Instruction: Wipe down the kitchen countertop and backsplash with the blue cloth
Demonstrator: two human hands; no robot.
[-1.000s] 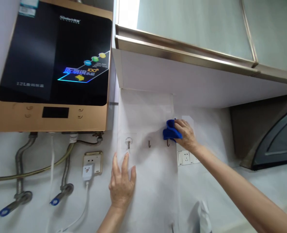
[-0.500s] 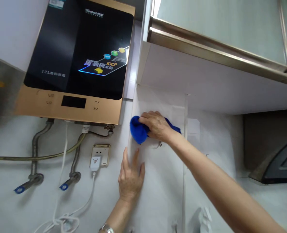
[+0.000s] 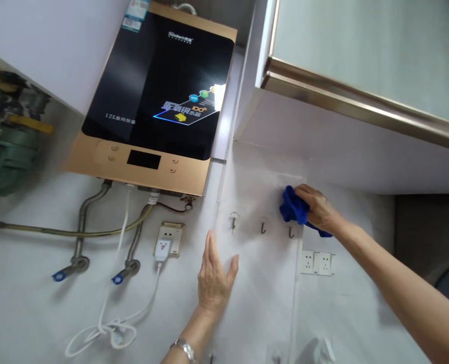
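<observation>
A gold-and-black water heater point(image 3: 152, 91) marked "12L" hangs at left, with a wall cabinet point(image 3: 364, 60) at right and a clear plastic sheet point(image 3: 262, 288) over the white wall below. The right hand point(image 3: 319, 210) is closed on a soft, light blue microfibre cloth point(image 3: 293, 205), best held bunched in the palm, just above the rightmost small hook point(image 3: 291, 231). The left hand point(image 3: 215, 278) is open, fingers spread, at the sheet's left edge, holding nothing.
</observation>
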